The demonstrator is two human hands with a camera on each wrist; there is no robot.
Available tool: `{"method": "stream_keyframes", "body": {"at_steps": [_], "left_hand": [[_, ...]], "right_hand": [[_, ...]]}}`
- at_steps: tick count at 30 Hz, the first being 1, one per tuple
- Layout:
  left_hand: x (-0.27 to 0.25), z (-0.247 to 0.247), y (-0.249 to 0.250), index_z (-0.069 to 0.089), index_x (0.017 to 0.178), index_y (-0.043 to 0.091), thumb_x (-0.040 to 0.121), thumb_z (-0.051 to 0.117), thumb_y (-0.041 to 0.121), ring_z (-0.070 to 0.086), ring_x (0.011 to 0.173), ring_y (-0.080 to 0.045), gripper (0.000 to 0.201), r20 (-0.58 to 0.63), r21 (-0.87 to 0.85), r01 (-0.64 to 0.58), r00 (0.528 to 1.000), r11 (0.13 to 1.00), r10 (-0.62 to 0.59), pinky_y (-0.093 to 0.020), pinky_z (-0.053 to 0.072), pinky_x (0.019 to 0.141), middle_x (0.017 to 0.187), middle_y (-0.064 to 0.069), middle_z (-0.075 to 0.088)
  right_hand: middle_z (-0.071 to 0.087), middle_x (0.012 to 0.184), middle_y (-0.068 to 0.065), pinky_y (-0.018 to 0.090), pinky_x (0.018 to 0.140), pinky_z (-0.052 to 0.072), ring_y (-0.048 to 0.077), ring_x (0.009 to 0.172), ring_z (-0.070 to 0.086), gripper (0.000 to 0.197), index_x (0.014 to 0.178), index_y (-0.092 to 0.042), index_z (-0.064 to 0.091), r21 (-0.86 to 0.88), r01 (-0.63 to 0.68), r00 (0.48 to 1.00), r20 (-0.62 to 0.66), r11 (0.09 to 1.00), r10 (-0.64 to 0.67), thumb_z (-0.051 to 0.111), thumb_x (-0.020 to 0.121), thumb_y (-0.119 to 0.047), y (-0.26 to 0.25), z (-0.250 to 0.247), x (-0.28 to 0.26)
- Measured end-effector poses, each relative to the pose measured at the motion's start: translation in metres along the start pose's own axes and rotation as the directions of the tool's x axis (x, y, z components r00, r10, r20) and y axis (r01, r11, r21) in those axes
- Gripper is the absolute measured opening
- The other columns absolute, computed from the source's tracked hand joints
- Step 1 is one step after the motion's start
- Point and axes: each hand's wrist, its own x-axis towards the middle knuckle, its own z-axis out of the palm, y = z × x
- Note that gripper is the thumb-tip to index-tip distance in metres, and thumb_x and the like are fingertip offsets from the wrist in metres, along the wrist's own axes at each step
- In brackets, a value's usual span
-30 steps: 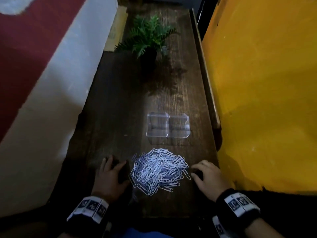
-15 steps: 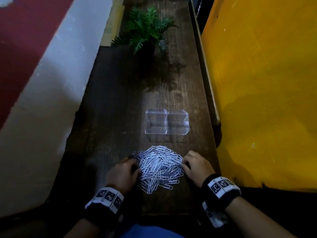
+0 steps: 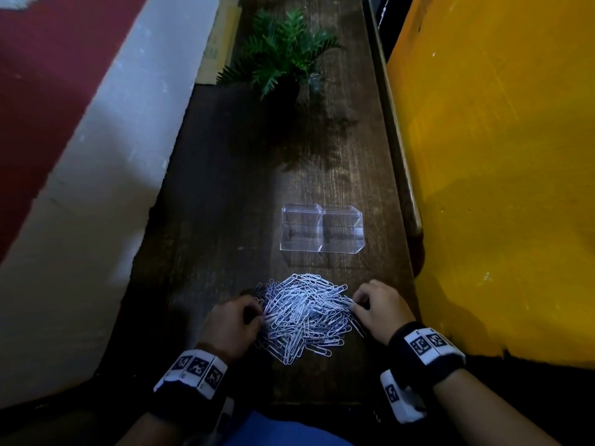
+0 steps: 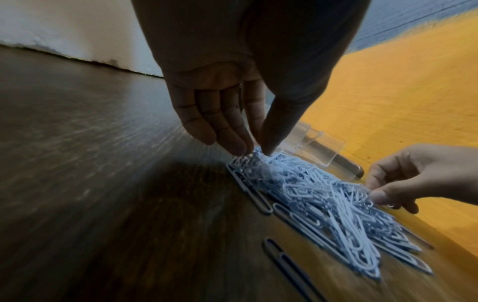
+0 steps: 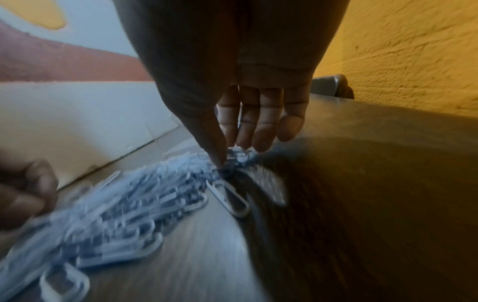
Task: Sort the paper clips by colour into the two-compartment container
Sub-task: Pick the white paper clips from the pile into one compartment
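On the dark wooden table (image 3: 225,194), the clear two-compartment container (image 3: 322,228) sits empty beyond the paper clips (image 3: 304,313). My left hand (image 3: 230,323) and right hand (image 3: 380,312) each pinch clips at the heap's edges; I should lift one colour, untangled.

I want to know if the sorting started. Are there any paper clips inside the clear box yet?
No, both halves of the clear box look empty, and the paper clips lie heaped on the wooden table in front of it.

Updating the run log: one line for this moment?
left hand: pinching clips at pile edge | right hand: pinching clips | paper clip pile: unsorted | container: empty
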Motion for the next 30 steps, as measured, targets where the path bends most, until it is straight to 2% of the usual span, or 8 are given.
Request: {"method": "stream_keyframes", "body": {"at_steps": [3,7,13,15,18,21,25,30], "left_hand": [[-0.001,-0.002,-0.001,0.065,0.091,0.034,0.084,0.069,0.03,0.053,0.073,-0.001,0.01,-0.017,-0.009,0.003,1.0,1.0,-0.003,-0.016,0.04,0.069,0.086,0.012,0.067],[0.0,-0.002,0.004,0.063,0.093,0.036,0.085,0.064,0.041,0.053,0.072,-0.002,0.01,-0.006,0.002,0.018,1.0,1.0,-0.018,-0.019,0.041,0.067,0.077,0.017,0.057],[0.011,0.003,0.012,0.063,0.096,0.035,0.087,0.06,0.045,0.056,0.077,-0.008,0.014,0.008,0.108,0.015,1.0,0.994,-0.016,-0.023,0.046,0.069,0.093,0.011,0.065],[0.013,0.003,0.012,0.064,0.095,0.034,0.088,0.06,0.043,0.054,0.075,-0.007,0.012,-0.002,0.108,0.009,1.0,0.994,-0.009,-0.023,0.044,0.066,0.092,0.011,0.064],[0.013,0.0,0.012,0.064,0.092,0.033,0.087,0.061,0.041,0.053,0.072,-0.006,0.009,-0.055,0.074,0.01,0.998,0.997,-0.006,-0.023,0.042,0.064,0.089,0.011,0.063],[0.012,-0.003,0.013,0.063,0.091,0.032,0.088,0.06,0.038,0.056,0.07,-0.008,0.008,-0.127,0.024,0.006,0.992,1.0,-0.002,-0.021,0.041,0.063,0.083,0.011,0.066],[0.014,-0.003,0.011,0.062,0.094,0.033,0.087,0.063,0.035,0.065,0.077,-0.011,0.008,-0.173,-0.107,-0.024,0.985,0.994,0.005,-0.026,0.053,0.07,0.083,0.01,0.07],[0.016,-0.003,0.014,0.064,0.108,0.029,0.085,0.068,0.025,0.066,0.078,-0.003,0.024,-0.224,-0.262,-0.109,0.973,0.959,0.049,-0.025,0.055,0.074,0.084,0.011,0.07]], "right_hand": [[0.057,0.083,-0.012,0.017,0.066,0.042,0.002,0.077,0.053,0.013,0.074,-0.026,0.062,0.057,-0.036,0.999,0.014,0.998,0.035,0.072,0.081,-0.027,0.002,-0.007,-0.001],[0.064,0.076,-0.013,0.009,0.059,0.033,-0.003,0.075,0.055,0.015,0.068,-0.023,0.065,0.174,-0.083,0.996,0.048,0.981,0.076,0.077,0.077,-0.022,0.008,-0.011,0.001],[0.069,0.071,-0.009,0.018,0.068,0.043,0.003,0.075,0.062,0.017,0.064,-0.021,0.066,0.31,-0.107,0.993,0.081,0.945,0.086,0.08,0.073,-0.018,0.017,-0.011,0.005],[0.067,0.075,-0.01,0.019,0.069,0.044,0.004,0.077,0.062,0.017,0.068,-0.024,0.064,0.276,-0.087,0.995,0.063,0.957,0.072,0.078,0.075,-0.017,0.018,-0.009,0.005],[0.063,0.082,-0.012,0.019,0.072,0.048,0.003,0.079,0.059,0.018,0.091,-0.031,0.061,0.215,-0.038,0.998,0.05,0.976,0.028,0.071,0.082,-0.018,0.014,-0.007,0.003],[0.057,0.088,-0.015,0.023,0.074,0.047,0.001,0.082,0.054,0.019,0.104,-0.035,0.058,0.074,0.011,0.999,0.035,0.997,-0.013,0.065,0.086,-0.035,0.009,-0.007,0.005],[0.052,0.088,-0.014,0.021,0.067,0.042,0.005,0.079,0.053,0.011,0.094,-0.032,0.059,-0.021,0.002,1.0,0.018,1.0,-0.002,0.064,0.086,-0.038,0.003,-0.004,0.01],[0.056,0.086,-0.012,0.019,0.065,0.039,0.002,0.077,0.052,0.013,0.075,-0.03,0.06,0.085,-0.06,0.997,0.049,0.995,0.056,0.068,0.084,-0.025,0.003,-0.002,0.013]]}}
